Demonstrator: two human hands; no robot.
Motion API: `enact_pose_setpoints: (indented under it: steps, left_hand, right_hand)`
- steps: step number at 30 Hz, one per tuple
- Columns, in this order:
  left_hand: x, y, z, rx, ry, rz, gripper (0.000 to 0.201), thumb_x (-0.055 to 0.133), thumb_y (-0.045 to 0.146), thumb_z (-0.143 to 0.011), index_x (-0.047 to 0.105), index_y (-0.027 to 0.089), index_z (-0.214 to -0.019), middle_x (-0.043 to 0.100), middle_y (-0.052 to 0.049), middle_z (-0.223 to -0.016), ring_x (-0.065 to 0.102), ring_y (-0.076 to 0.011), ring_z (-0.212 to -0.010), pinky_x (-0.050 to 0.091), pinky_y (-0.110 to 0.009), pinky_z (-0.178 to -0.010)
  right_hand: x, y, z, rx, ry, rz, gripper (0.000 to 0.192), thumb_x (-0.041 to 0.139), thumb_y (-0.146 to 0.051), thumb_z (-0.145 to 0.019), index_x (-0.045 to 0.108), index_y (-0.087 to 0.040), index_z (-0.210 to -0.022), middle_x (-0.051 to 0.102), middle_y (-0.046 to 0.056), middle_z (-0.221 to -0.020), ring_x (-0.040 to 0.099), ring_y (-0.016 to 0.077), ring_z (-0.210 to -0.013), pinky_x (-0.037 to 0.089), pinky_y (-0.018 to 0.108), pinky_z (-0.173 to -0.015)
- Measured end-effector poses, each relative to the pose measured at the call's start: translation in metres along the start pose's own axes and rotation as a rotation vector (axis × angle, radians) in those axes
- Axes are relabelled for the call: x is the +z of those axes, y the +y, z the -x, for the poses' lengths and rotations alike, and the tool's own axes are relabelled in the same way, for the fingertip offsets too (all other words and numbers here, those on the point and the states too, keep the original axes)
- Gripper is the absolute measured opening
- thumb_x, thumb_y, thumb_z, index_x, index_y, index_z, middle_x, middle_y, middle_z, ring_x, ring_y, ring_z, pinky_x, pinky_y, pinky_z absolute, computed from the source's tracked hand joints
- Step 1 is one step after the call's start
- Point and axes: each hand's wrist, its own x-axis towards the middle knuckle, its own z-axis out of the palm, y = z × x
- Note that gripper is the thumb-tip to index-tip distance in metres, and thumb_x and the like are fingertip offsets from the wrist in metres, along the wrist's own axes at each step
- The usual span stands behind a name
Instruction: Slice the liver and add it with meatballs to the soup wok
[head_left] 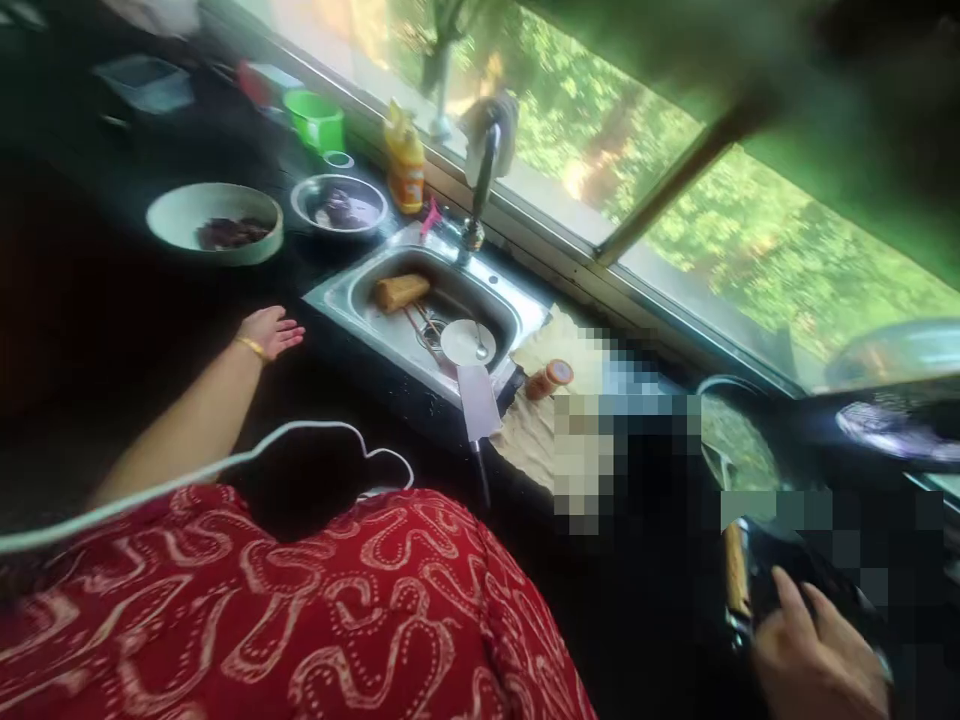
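Observation:
My left hand (271,331) rests flat on the dark counter, fingers spread, just left of the steel sink (345,300); it holds nothing and a gold bangle sits at the wrist. At the bottom right, my right hand (814,655) curls around a dark pan or pot (795,570) beside its wooden handle (736,570). A cleaver (478,405) lies across the sink's front rim, blade up, handle toward me. Inside the sink lie a brown sponge-like block (401,290), a small white plate (466,341) and a spoon.
A white bowl (214,222) and a steel bowl (339,204) with dark food stand left of the sink. An orange bottle (405,160), a green cup (316,120) and a tap (480,180) line the window. A small jar (549,379) lies on cloth. A white cable crosses my red garment.

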Motion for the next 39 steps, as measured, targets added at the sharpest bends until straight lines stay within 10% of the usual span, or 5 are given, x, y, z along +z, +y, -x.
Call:
enact_pose_setpoints:
  steps: [5, 10, 20, 31, 39]
  left_hand:
    - [-0.017, -0.014, -0.031, -0.019, -0.091, -0.080, 0.025, 0.043, 0.020, -0.101, 0.045, 0.011, -0.124, 0.052, -0.004, -0.095, 0.060, -0.0127, -0.093, 0.045, -0.039, -0.101]
    - [-0.045, -0.004, -0.037, -0.065, -0.082, -0.011, 0.031, 0.045, 0.019, -0.099, 0.047, 0.011, -0.129, 0.055, -0.005, -0.089, 0.060, -0.0124, -0.079, 0.048, -0.033, -0.090]
    - [-0.096, 0.056, -0.086, -0.108, 0.031, 0.226, 0.051, 0.046, 0.035, -0.097, 0.040, 0.017, -0.145, 0.058, -0.012, -0.092, 0.062, -0.0195, -0.075, 0.053, -0.033, -0.074]
    - [-0.159, 0.134, -0.210, -0.247, -0.206, 0.140, 0.027, 0.058, 0.020, -0.086, 0.063, 0.005, -0.108, 0.065, -0.017, -0.079, 0.065, -0.0258, -0.065, 0.056, -0.036, -0.059]
    - [-0.163, 0.150, -0.221, -0.257, -0.185, 0.000, 0.026, 0.059, -0.001, -0.057, 0.061, 0.008, -0.082, 0.066, -0.008, -0.068, 0.063, -0.0197, -0.060, 0.057, -0.030, -0.055]
  right_hand:
    - [0.107, -0.187, 0.040, -0.028, -0.434, -0.096, 0.041, 0.042, -0.042, -0.093, 0.067, -0.029, -0.123, 0.073, 0.012, -0.112, 0.069, 0.0345, -0.105, 0.057, 0.052, -0.094]
    - [0.218, -0.268, 0.060, -0.014, -0.779, 0.081, 0.042, 0.054, -0.032, -0.091, 0.057, -0.015, -0.129, 0.069, 0.019, -0.115, 0.069, 0.0328, -0.105, 0.056, 0.040, -0.086]
    - [0.246, -0.288, 0.052, -0.049, -0.706, 0.009, 0.026, 0.037, -0.028, -0.092, 0.058, -0.023, -0.105, 0.073, 0.011, -0.094, 0.073, 0.0300, -0.085, 0.054, 0.038, -0.072]
    - [0.377, -0.629, -0.055, -0.515, -0.772, 0.052, 0.028, 0.047, -0.014, -0.093, 0.058, -0.011, -0.119, 0.067, 0.015, -0.105, 0.064, 0.0252, -0.096, 0.048, 0.033, -0.081]
    - [0.407, -0.700, -0.061, -0.320, -0.733, -0.196, 0.039, 0.058, -0.028, -0.093, 0.058, -0.014, -0.129, 0.060, 0.019, -0.127, 0.056, 0.0311, -0.118, 0.045, 0.045, -0.098]
